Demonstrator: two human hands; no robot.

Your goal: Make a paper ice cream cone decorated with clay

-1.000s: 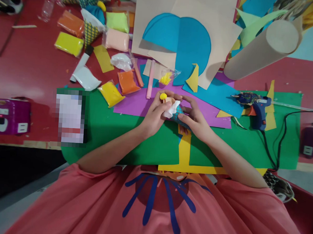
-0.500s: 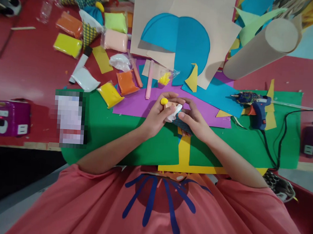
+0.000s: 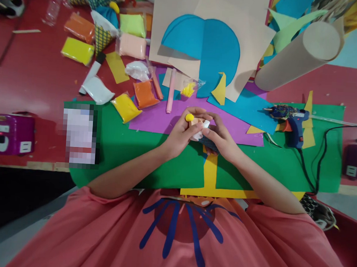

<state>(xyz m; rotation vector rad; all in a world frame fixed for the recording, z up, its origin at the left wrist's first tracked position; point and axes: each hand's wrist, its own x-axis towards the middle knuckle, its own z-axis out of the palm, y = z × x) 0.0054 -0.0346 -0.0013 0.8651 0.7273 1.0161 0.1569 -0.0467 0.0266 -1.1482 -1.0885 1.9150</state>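
Above the green sheet (image 3: 152,168), both hands are closed around a small clay ice cream cone (image 3: 209,142) with a dark blue body, a white rim, a peach top and a yellow ball. My left hand (image 3: 180,134) grips the peach and white end, its thumb pressed on the white clay. On the blue body rests my right hand (image 3: 223,139), thumb against the white rim and fingers curled underneath. The fingers hide much of the cone. A purple sheet (image 3: 152,117) lies just beyond the hands.
Several clay packets, such as an orange packet (image 3: 145,94), lie at left near a marker (image 3: 93,74) and similar cones (image 3: 103,30). A glue gun (image 3: 291,120) with a black cord rests at right. Beyond are blue cut paper (image 3: 220,51) and a paper roll (image 3: 292,60).
The yellow ball and peach top have shifted slightly right and down as the cone turns a little in my hands. My left thumb now covers more of the white rim.
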